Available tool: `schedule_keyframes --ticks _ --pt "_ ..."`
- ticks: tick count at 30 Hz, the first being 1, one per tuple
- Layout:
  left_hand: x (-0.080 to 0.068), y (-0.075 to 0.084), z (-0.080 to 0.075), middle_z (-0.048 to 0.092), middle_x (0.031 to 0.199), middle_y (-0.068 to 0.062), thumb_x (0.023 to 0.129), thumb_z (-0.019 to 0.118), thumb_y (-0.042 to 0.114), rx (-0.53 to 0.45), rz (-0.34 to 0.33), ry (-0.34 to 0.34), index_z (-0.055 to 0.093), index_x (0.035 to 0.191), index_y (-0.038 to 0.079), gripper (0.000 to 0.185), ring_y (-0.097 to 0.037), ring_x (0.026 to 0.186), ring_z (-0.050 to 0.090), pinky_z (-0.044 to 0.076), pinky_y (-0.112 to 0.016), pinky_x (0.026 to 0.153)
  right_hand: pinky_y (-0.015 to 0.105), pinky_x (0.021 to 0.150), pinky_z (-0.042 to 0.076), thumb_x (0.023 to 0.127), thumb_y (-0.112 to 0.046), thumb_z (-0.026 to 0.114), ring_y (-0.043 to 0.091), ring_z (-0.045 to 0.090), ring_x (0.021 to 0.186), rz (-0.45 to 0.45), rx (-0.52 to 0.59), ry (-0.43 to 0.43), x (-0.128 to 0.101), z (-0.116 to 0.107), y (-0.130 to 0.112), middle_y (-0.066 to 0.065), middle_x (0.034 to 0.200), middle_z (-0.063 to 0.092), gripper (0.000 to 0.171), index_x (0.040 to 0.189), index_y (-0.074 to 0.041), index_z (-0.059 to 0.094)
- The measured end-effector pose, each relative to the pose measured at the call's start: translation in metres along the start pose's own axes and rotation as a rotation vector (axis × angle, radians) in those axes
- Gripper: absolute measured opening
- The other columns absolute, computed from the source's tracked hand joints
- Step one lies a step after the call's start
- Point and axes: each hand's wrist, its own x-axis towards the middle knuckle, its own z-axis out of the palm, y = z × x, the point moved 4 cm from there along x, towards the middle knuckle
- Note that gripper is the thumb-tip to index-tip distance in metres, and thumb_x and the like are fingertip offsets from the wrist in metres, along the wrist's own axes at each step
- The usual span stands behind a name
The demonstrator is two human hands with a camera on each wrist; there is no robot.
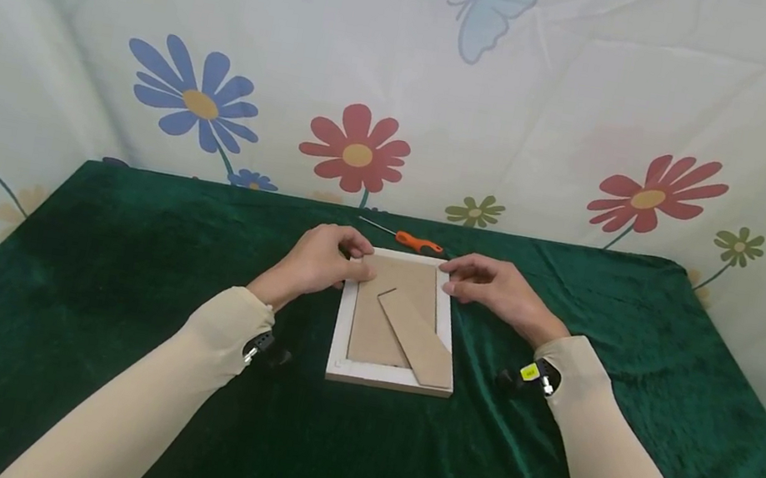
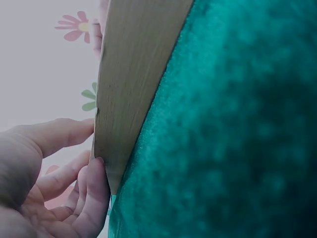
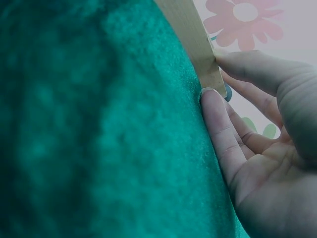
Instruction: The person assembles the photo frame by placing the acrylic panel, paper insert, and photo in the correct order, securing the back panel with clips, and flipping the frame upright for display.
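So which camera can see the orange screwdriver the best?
The head camera. It shows the whole screwdriver lying on the green cloth just behind the picture frame, past both hands. The left wrist and right wrist cameras do not show it at all, only the frame's edge, fingers and cloth.

Head camera looked forward and down from above; we saw the whole bench (image 1: pixel 109 328), both forearms and the flowered backdrop (image 1: pixel 604 98). Left wrist camera sat low at cloth level, very near, facing the picture frame (image 2: pixel 133 89) edge-on. Right wrist camera did likewise from the opposite side. All three views shared the frame's far corners, the green cloth and the backdrop flowers.
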Motion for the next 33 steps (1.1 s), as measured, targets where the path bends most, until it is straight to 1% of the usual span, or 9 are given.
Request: schedule_keyframes --ticks 6,12,19,26,33 --pt "0.0018 -0.0012 0.0012 0.062 0.114 -0.011 0.097 0.080 0.023 0.015 0.009 -0.011 0.068 0.130 0.007 0.039 -0.027 0.088 0.066 0.061 -0.032 0.077 0.044 0.098 0.056 0.098 -0.037 0.079 0.030 0.066 0.105 0.004 -0.002 0.000 -0.0012 0.0002 -0.0007 0.008 0.120 0.068 0.047 0.138 -0.017 0.068" --pt "0.0047 -0.0019 0.0005 0.061 0.115 -0.011 0.096 0.081 0.022 0.035 0.021 -0.019 0.069 0.129 0.006 0.038 -0.026 0.087 0.065 0.060 -0.031 0.076 0.044 0.098 0.056 0.097 -0.036 0.080 0.032 0.066 0.105 0.009 0.005 0.004 -0.0014 0.0004 -0.0020 0.008 0.120 0.068 0.044 0.137 -0.019 0.069" --pt "0.0043 -0.0006 0.0008 0.062 0.116 -0.012 0.096 0.081 0.021 0.047 0.029 -0.029 0.068 0.131 0.005 0.040 -0.026 0.086 0.065 0.060 -0.030 0.076 0.046 0.100 0.056 0.097 -0.037 0.080 0.031 0.066 0.106 0.016 0.006 0.003 -0.0018 -0.0001 -0.0023 0.008 0.121 0.068 0.045 0.137 -0.019 0.069" --pt "0.0035 -0.0005 0.0004 0.062 0.115 -0.012 0.096 0.081 0.022 0.039 0.024 -0.024 0.069 0.130 0.005 0.040 -0.026 0.085 0.065 0.060 -0.030 0.076 0.046 0.100 0.055 0.097 -0.037 0.080 0.031 0.066 0.106 0.012 0.005 0.005 -0.0010 -0.0001 -0.0013 0.007 0.120 0.068 0.044 0.137 -0.020 0.069" --pt "0.0042 -0.0011 0.0003 0.062 0.114 -0.012 0.095 0.083 0.021 0.039 0.018 -0.014 0.070 0.128 0.005 0.039 -0.026 0.085 0.065 0.060 -0.031 0.077 0.047 0.101 0.055 0.098 -0.036 0.079 0.031 0.065 0.106 0.011 0.013 -0.004 -0.0008 0.0002 -0.0014 0.009 0.120 0.067 0.044 0.138 -0.019 0.069"
